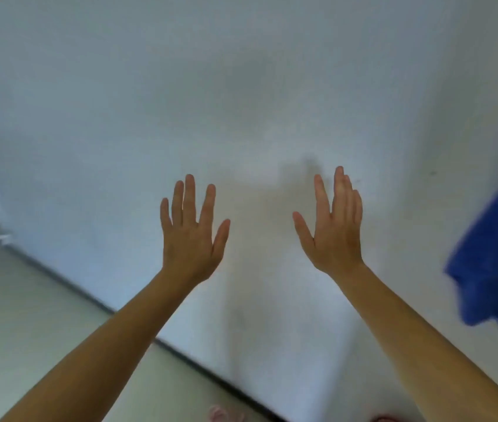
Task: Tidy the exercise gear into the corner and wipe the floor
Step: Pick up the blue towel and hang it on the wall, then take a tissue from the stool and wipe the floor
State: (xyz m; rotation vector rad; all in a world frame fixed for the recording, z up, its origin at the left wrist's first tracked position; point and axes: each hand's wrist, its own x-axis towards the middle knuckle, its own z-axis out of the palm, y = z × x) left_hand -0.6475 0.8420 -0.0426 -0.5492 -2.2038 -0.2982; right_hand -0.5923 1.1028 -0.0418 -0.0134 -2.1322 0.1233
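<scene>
Head view: left hand [191, 231] and right hand [334, 226] raised toward the white wall [180, 102], fingers spread, both empty. Blue cloth [497, 254], likely the wiping cloth, hangs at far right, long axis roughly vertical; right hand is nearer, well apart from it. No exercise gear identifiable; floor [28, 315] lower left.

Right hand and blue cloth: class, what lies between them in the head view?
Nothing. Between the open right hand and the blue cloth at the right edge, the head view shows only bare white wall.
</scene>
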